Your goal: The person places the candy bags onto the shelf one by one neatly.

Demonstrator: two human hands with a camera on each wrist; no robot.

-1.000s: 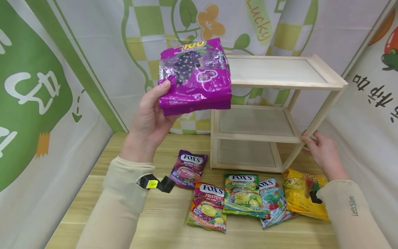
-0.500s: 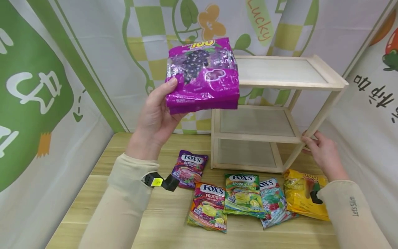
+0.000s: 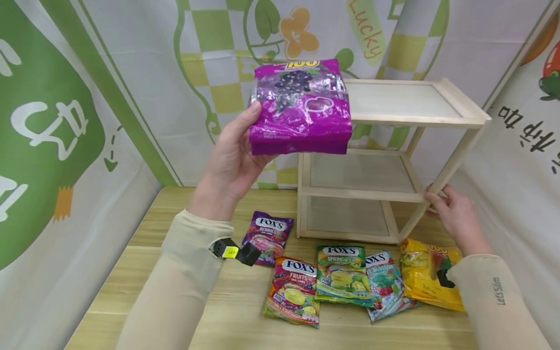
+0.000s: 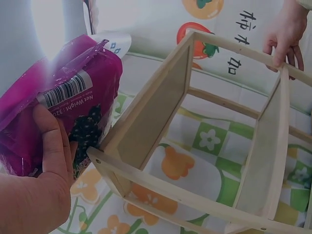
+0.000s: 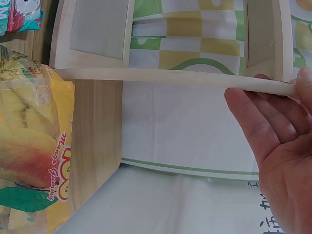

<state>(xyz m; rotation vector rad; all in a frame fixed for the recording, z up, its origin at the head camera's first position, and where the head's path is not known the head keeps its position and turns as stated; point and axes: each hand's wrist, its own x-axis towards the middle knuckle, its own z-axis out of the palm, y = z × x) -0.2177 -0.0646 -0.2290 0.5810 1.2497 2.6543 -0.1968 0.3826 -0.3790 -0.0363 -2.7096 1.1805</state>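
Note:
A purple candy bag [image 3: 302,107] with a dark berry print is held up by my left hand [image 3: 229,163], thumb along its left edge and fingers behind it. It overlaps the left end of the wooden shelf's top tier [image 3: 398,99] in the head view. From the left wrist, my fingers [image 4: 51,139] spread across the bag's barcode side [image 4: 68,91], close beside the shelf's upper corner. My right hand [image 3: 457,214] grips the shelf's right front post at middle-tier height. In the right wrist view, the fingers [image 5: 253,124] curl around that wooden post [image 5: 170,75].
In front of the shelf lie several candy bags: purple Berries [image 3: 268,238], red Fruits [image 3: 292,291], green Spring Tea [image 3: 341,274], a pale blue one [image 3: 387,284] and a yellow mango one [image 3: 428,274]. Printed curtains [image 3: 140,97] enclose the wooden table [image 3: 236,311].
My left hand has carried the purple bag to the right, toward the shelf's top tier, dipping slightly at the end. The right hand stays on the post; the other bags lie still.

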